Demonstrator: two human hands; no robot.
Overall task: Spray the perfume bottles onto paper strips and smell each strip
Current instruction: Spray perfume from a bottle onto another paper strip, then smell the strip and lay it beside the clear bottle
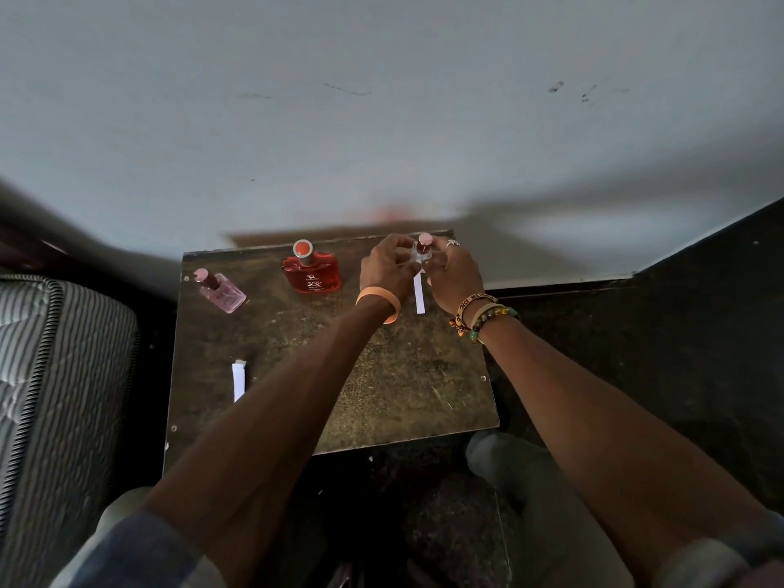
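Note:
Both hands meet at the far right of a small brown table (382,396). My left hand (388,265) and my right hand (452,273) together grip a small clear perfume bottle with a pink cap (423,248). A white paper strip (419,295) lies on the table just below that bottle, between my wrists. A red perfume bottle (313,271) stands at the far middle. A pink perfume bottle (220,290) stands at the far left. Another white paper strip (239,380) lies near the left edge, partly behind my left forearm.
A striped mattress (55,375) borders the table on the left. A pale wall (382,120) rises right behind the table. Dark floor (679,333) lies to the right. My knees (496,456) sit below the table's near edge.

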